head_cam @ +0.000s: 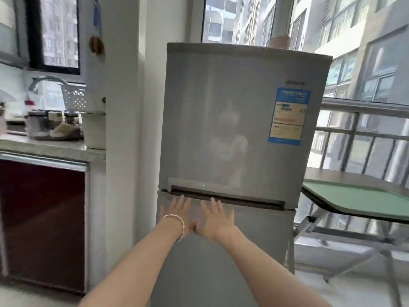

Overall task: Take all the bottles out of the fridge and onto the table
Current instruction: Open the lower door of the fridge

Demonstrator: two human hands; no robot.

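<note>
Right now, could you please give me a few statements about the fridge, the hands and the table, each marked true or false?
1. Both fridge doors are shut. True.
2. The left hand holds a bottle. False: it is empty, fingers spread.
3. The right hand is spread near the handle slot. True.
4. The table stands left of the fridge. False: it stands to the right.
5. A bracelet is on the left wrist. True.
</note>
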